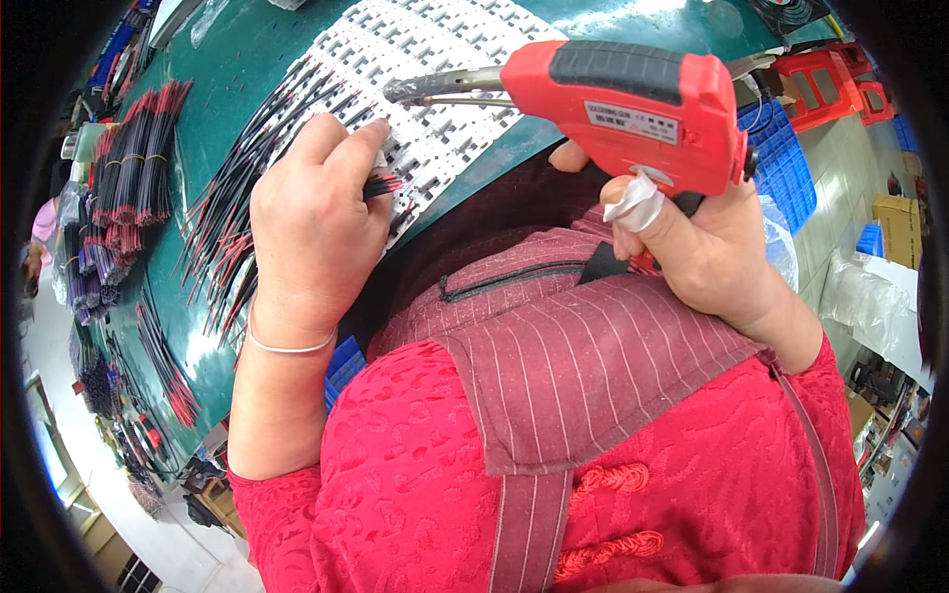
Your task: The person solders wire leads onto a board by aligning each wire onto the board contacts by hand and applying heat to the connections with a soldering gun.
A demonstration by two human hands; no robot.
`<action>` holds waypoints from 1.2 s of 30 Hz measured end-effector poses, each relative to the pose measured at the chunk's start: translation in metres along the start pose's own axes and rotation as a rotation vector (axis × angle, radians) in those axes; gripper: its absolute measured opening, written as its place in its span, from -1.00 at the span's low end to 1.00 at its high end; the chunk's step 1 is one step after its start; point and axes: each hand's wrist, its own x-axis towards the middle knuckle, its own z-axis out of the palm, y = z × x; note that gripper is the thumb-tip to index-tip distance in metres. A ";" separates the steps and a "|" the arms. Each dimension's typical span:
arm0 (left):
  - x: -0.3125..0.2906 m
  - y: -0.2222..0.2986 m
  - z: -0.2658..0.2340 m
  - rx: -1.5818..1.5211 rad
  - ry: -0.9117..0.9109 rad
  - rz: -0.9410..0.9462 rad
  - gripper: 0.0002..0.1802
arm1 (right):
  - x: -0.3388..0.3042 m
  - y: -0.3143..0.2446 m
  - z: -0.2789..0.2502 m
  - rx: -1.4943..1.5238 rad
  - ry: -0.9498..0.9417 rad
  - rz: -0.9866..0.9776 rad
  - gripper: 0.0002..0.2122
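Note:
My right hand (pixel 707 237) is wrapped round the handle of a red and black soldering gun (pixel 613 109), held level with its tip pointing left over the table. White tape covers part of my thumb. My left hand (pixel 321 203) is closed, with the red ends of several thin black wires (pixel 384 186) poking out beside its fingers. Rows of small white plastic parts (pixel 445 59) lie on the table under the gun's tip. More black and red wires (pixel 232 212) fan out from the left side of these rows. Whether the tip touches a part is unclear.
The table (pixel 247 44) has a green top. Tied bundles of black and red wire (pixel 138 163) stand at its left, and loose wires (pixel 163 361) lie nearer me. Blue crates (pixel 781 158), red frames (pixel 816 89) and a cardboard box (pixel 898 227) are at the right.

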 end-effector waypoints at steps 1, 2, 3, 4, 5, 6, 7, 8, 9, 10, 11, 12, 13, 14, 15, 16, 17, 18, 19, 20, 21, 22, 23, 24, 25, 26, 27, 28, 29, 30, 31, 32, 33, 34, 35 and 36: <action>0.000 -0.001 0.001 0.000 0.000 0.000 -0.66 | 0.000 0.003 0.000 -0.013 -0.004 -0.022 -0.77; 0.000 -0.002 0.002 0.014 0.014 0.025 -0.61 | -0.001 0.004 0.000 -0.026 -0.009 -0.044 -0.78; 0.000 -0.003 0.003 0.027 0.029 0.049 -0.57 | 0.000 0.004 0.000 -0.026 -0.009 -0.042 -0.78; 0.000 -0.003 0.002 0.026 0.028 0.048 -0.57 | 0.000 0.003 -0.001 -0.064 -0.009 -0.031 -0.77; 0.000 -0.003 0.002 0.024 0.034 0.047 -0.57 | 0.000 0.003 -0.001 -0.101 -0.009 -0.019 -0.76; 0.000 -0.003 0.001 0.023 0.041 0.048 -0.57 | -0.001 0.003 -0.002 -0.101 -0.008 -0.019 -0.76; 0.000 -0.003 0.001 0.022 0.041 0.049 -0.57 | -0.001 0.004 -0.002 -0.099 -0.014 -0.006 -0.77; 0.000 -0.003 0.002 0.012 0.042 0.041 -0.57 | -0.001 0.005 -0.002 -0.097 -0.020 0.006 -0.77; 0.000 -0.003 0.002 0.004 0.043 0.032 -0.56 | -0.001 0.005 -0.002 -0.097 -0.020 0.007 -0.77; 0.000 -0.002 0.002 0.004 0.042 0.032 -0.56 | -0.001 0.006 -0.002 -0.096 -0.023 0.004 -0.78; 0.000 -0.002 0.001 0.005 0.042 0.037 -0.56 | -0.001 0.006 -0.002 -0.095 -0.026 0.002 -0.78; 0.001 -0.002 0.001 0.006 0.043 0.043 -0.56 | -0.001 0.008 -0.002 -0.095 -0.025 0.002 -0.78; 0.001 -0.003 0.002 0.005 0.043 0.044 -0.56 | -0.001 0.010 -0.001 -0.063 -0.015 -0.036 -0.78; 0.002 -0.003 0.003 -0.001 0.049 0.043 -0.55 | -0.001 0.011 -0.001 -0.032 -0.005 -0.074 -0.79; 0.002 -0.004 0.003 -0.007 0.053 0.040 -0.55 | 0.000 0.009 0.000 -0.031 -0.006 -0.072 -0.79; 0.002 -0.003 0.003 -0.006 0.052 0.039 -0.55 | 0.000 0.006 0.001 0.029 0.003 -0.046 -0.78; 0.002 -0.002 0.001 -0.010 0.027 0.015 -0.56 | 0.001 0.003 0.001 0.088 0.012 -0.020 -0.75; 0.001 -0.001 0.001 -0.016 0.003 -0.009 -0.56 | 0.001 0.003 0.001 0.087 0.012 -0.020 -0.75; 0.001 -0.002 0.001 -0.016 0.005 -0.009 -0.56 | 0.001 0.002 0.000 0.059 0.007 0.007 -0.74; 0.001 -0.002 0.000 -0.014 0.008 -0.005 -0.56 | 0.002 0.001 0.000 0.029 0.001 0.033 -0.74; 0.000 -0.001 -0.001 -0.012 0.009 -0.003 -0.57 | 0.001 0.001 0.001 0.028 -0.001 0.032 -0.74; -0.001 -0.001 -0.002 -0.010 0.012 -0.003 -0.57 | 0.000 0.002 0.001 -0.047 -0.013 0.001 -0.77; -0.003 0.000 -0.004 -0.007 0.018 -0.001 -0.57 | -0.001 0.001 0.002 -0.124 -0.025 -0.031 -0.78; -0.002 0.000 -0.001 -0.008 0.012 0.003 -0.58 | 0.000 0.003 0.000 -0.119 -0.023 -0.025 -0.78; 0.000 -0.001 0.002 -0.010 0.004 0.002 -0.58 | 0.001 0.005 -0.001 -0.096 -0.022 0.002 -0.79; 0.001 -0.001 0.005 -0.016 -0.003 0.004 -0.58 | 0.002 0.007 -0.003 -0.073 -0.021 0.029 -0.79; 0.000 -0.001 0.003 -0.019 0.001 0.006 -0.58 | 0.000 0.006 -0.002 -0.075 -0.022 0.026 -0.79; -0.001 0.000 0.002 -0.018 0.003 0.006 -0.58 | -0.001 0.006 0.000 -0.080 -0.017 0.020 -0.80; -0.002 0.000 0.002 -0.014 0.006 0.007 -0.58 | -0.002 0.006 0.000 -0.085 -0.013 0.015 -0.80; -0.003 0.000 0.001 -0.009 0.011 0.008 -0.59 | -0.002 0.004 0.001 -0.087 -0.013 0.013 -0.80; -0.003 0.000 0.001 -0.009 0.013 0.008 -0.59 | -0.001 0.003 0.001 -0.089 -0.027 0.022 -0.81; -0.004 0.000 0.001 -0.009 0.019 0.011 -0.59 | -0.002 0.002 0.001 -0.091 -0.041 0.031 -0.81; -0.003 0.000 0.002 -0.008 0.026 0.015 -0.60 | -0.002 0.003 0.001 -0.092 -0.041 0.030 -0.81; -0.002 0.000 0.002 -0.008 0.026 0.016 -0.60 | -0.002 0.004 0.002 -0.061 -0.017 0.002 -0.81; -0.001 0.000 0.002 -0.016 0.024 0.016 -0.60 | -0.003 0.005 0.003 -0.030 0.007 -0.027 -0.81; -0.001 -0.001 0.002 -0.022 0.022 0.011 -0.61 | -0.002 0.003 0.003 -0.029 0.004 -0.026 -0.81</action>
